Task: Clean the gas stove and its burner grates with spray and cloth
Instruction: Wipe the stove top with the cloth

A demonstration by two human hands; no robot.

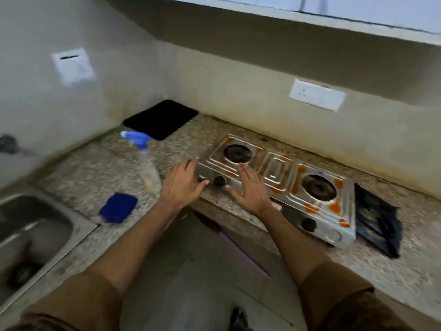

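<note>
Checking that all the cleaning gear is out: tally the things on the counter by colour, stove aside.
Blue: 2, the spray bottle with its blue trigger and the cloth
Black: 2, the mat in the corner and the burner grates, counted as one stack
Total: 4

A single head-worn view looks steeply down at the counter (181,149), close in.

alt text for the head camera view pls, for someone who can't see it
A person's open left hand and right hand reach to the left end of a two-burner steel gas stove smeared with orange stains, its grates lying beside it on the right. A spray bottle, blue cloth and sink sit to the left.
</note>
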